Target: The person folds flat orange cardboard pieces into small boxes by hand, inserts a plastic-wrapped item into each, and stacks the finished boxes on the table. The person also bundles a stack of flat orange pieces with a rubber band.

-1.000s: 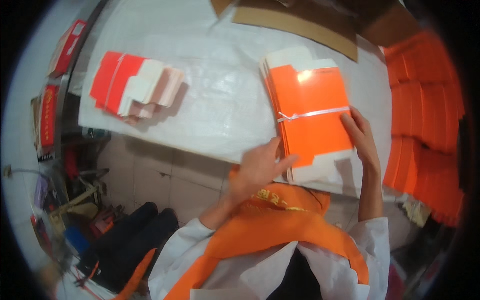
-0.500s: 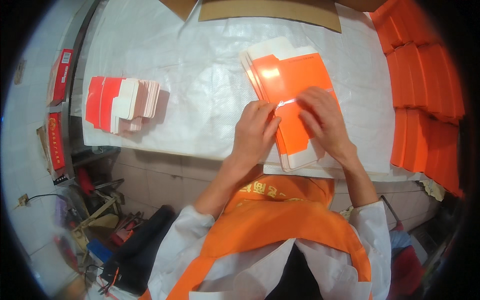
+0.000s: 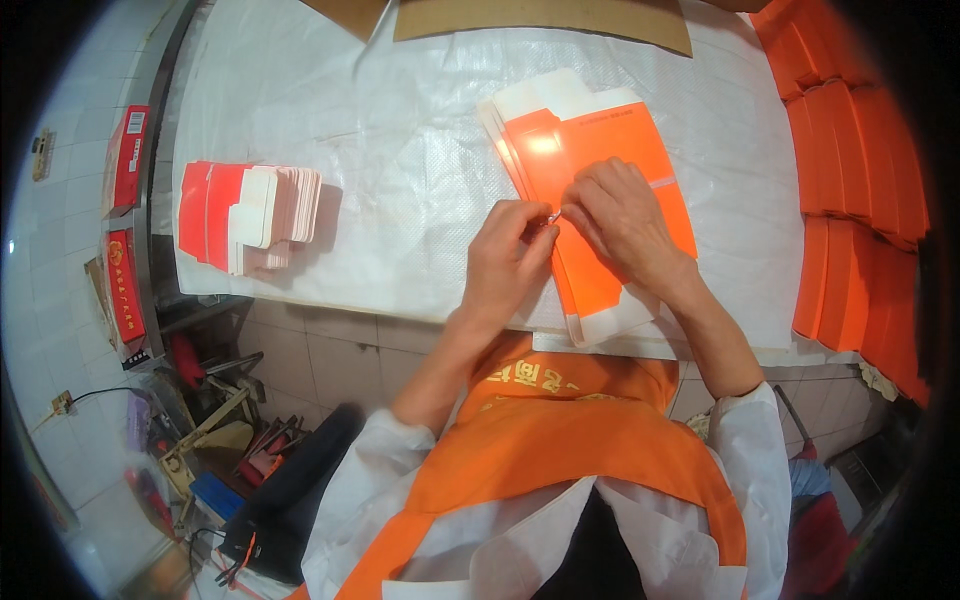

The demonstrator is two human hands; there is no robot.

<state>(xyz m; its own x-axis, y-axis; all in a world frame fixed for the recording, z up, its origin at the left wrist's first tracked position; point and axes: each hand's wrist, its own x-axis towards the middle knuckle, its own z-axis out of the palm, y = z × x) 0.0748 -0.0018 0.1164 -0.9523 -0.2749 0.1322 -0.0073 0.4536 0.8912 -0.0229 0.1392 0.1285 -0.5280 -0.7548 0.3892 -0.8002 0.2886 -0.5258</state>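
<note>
A stack of flat orange folded cartons (image 3: 620,135) with white flaps lies slanted on the white-covered table, near its front edge. A thin white string (image 3: 661,183) runs across the stack. Over the left part of the stack, my left hand (image 3: 505,255) pinches the string between thumb and forefinger. Right beside it, my right hand (image 3: 632,225) has its fingers closed on the same string, covering much of its run across the orange face. The fingertips of both hands nearly meet at a small gathered bit of string.
To the left sits a tied bundle of red and white cartons (image 3: 215,215). Tall piles of orange cartons (image 3: 840,150) line the right side. Brown cardboard flaps (image 3: 545,22) reach over the far edge. Tools and a black bag (image 3: 285,500) lie below at left.
My right hand has moved left, its fingers closing on the string beside my left fingertips. My left hand stays pinched in nearly the same place.
</note>
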